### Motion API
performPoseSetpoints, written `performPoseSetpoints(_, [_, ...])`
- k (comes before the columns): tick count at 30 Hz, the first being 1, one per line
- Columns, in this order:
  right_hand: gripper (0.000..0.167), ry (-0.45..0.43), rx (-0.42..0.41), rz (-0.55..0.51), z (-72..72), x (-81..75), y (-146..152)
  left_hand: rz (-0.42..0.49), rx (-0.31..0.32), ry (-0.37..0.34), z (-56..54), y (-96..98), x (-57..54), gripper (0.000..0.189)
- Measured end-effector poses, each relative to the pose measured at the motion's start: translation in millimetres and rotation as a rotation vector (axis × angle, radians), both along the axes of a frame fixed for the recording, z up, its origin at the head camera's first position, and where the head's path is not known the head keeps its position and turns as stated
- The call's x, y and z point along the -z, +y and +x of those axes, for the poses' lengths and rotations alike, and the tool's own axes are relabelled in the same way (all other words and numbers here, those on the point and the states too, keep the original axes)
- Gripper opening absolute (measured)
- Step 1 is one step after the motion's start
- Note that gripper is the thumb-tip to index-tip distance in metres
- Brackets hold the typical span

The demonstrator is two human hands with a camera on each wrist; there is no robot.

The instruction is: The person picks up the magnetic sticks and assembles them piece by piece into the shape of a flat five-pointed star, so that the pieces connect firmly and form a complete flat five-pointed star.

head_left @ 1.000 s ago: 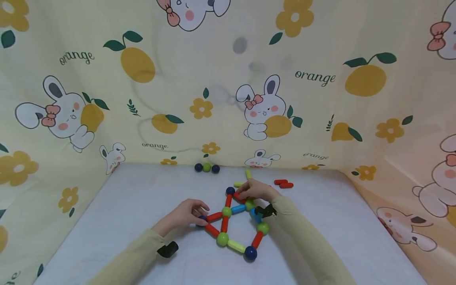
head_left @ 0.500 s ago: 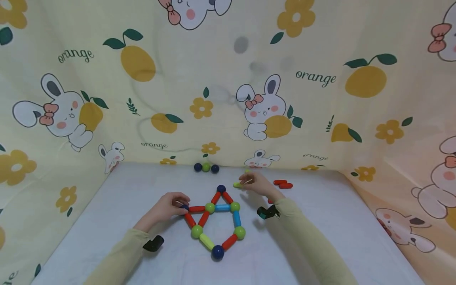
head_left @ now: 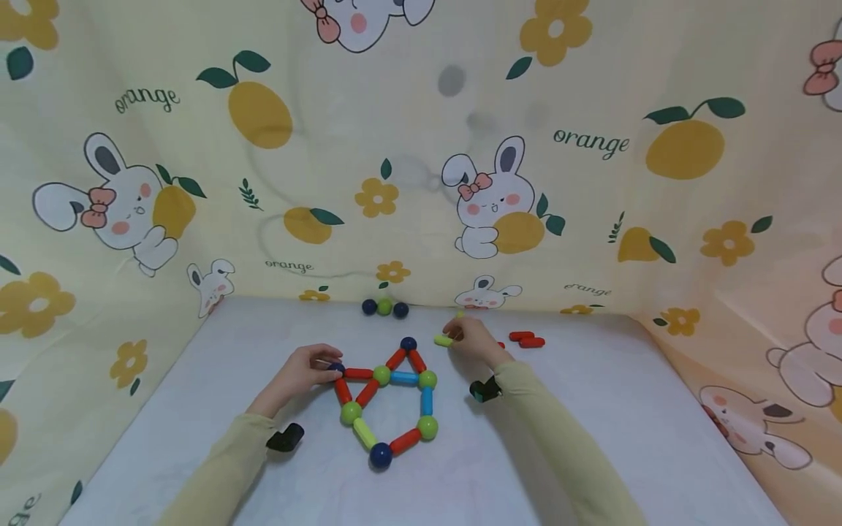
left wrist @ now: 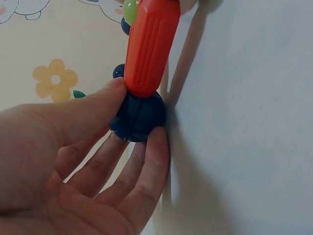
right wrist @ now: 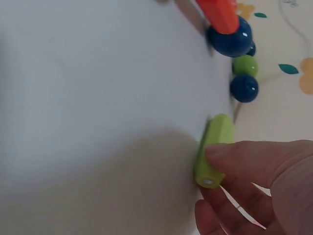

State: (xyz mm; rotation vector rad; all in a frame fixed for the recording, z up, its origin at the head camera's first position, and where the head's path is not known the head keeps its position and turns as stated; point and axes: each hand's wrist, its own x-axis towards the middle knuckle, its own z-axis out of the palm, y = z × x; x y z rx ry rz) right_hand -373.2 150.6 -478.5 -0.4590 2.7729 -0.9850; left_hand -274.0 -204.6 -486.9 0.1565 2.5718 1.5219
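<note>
A flat frame of magnetic rods and balls lies on the white table: red rods (head_left: 404,441), blue rods (head_left: 404,378) and a yellow-green rod (head_left: 364,434) join green and dark blue balls. At its left corner my left hand (head_left: 301,378) pinches a dark blue ball (left wrist: 139,115) between thumb and fingers; a red rod (left wrist: 152,46) meets that ball. Behind the frame's top, my right hand (head_left: 475,341) pinches a loose yellow-green rod (right wrist: 215,149). The thumb lies on the rod, with the other fingers curled behind it.
Two dark blue balls and a green ball (head_left: 384,307) stand in a row by the back curtain (head_left: 342,241). Loose red rods (head_left: 531,342) lie right of my right hand, one partly hidden by it. Another yellow-green rod end (head_left: 460,315) shows behind that hand.
My right hand has left the frame's upper part and moved back to the loose yellow-green rod. The frame has slid left and turned, with my left hand on its corner ball.
</note>
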Motion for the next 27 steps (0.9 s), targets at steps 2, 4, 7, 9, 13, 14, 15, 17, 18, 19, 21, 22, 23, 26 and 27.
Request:
performPoseSetpoints(2, [0.029, -0.014, 0.010, 0.006, 2.5, 0.3, 1, -0.002, -0.008, -0.002, 0.3, 1.8, -0.5, 0.035])
performPoseSetpoints(4, [0.028, -0.022, 0.012, 0.006, 5.5, 0.7, 2, -0.011, -0.014, -0.001, 0.2, 3.0, 0.0, 0.035])
performPoseSetpoints(7, [0.027, -0.014, 0.000, -0.004, 11.3, 0.2, 6, -0.008, -0.027, -0.014, 0.2, 4.4, 0.9, 0.035])
performPoseSetpoints(9, [0.027, -0.007, -0.015, -0.016, 16.6, -1.4, 10, -0.008, -0.026, -0.017, 0.1, 4.5, 1.8, 0.035])
performPoseSetpoints(13, [0.027, -0.014, -0.075, -0.039, 30.6, -8.2, 19, -0.004, -0.037, -0.020, 0.0, 4.1, 1.9, 0.035])
performPoseSetpoints(14, [0.027, -0.019, -0.096, -0.043, 34.3, -9.7, 21, -0.004, -0.039, -0.019, -0.1, 4.1, 1.9, 0.035])
performPoseSetpoints(15, [0.027, -0.024, -0.119, -0.047, 38.2, -11.0, 23, -0.006, -0.039, -0.015, 0.1, 4.1, 1.7, 0.035])
performPoseSetpoints(17, [0.027, -0.035, -0.171, -0.045, 45.2, -12.2, 27, -0.012, -0.038, -0.010, 0.6, 4.2, 1.0, 0.035])
performPoseSetpoints(18, [0.027, -0.042, -0.194, -0.044, 48.2, -12.5, 28, -0.012, -0.040, -0.010, 0.9, 4.5, 0.5, 0.035])
performPoseSetpoints(19, [0.027, -0.048, -0.217, -0.045, 51.1, -12.5, 29, -0.014, -0.040, -0.009, 1.4, 4.5, 0.2, 0.035])
performPoseSetpoints(21, [0.028, -0.058, -0.260, -0.048, 55.7, -11.8, 30, -0.018, -0.043, -0.008, 2.3, 4.6, -0.5, 0.035])
performPoseSetpoints(22, [0.028, -0.061, -0.281, -0.050, 57.5, -10.9, 30, -0.020, -0.044, -0.009, 2.7, 4.6, -0.6, 0.035])
performPoseSetpoints(23, [0.028, -0.065, -0.292, -0.051, 59.3, -10.6, 30, -0.022, -0.045, -0.010, 2.9, 4.6, -0.6, 0.035])
performPoseSetpoints(26, [0.028, -0.071, -0.319, -0.054, 63.8, -10.2, 29, -0.022, -0.043, -0.012, 2.9, 4.4, -0.2, 0.035])
performPoseSetpoints(27, [0.028, -0.070, -0.326, -0.054, 65.2, -10.2, 28, -0.020, -0.042, -0.014, 2.6, 4.4, 0.1, 0.035])
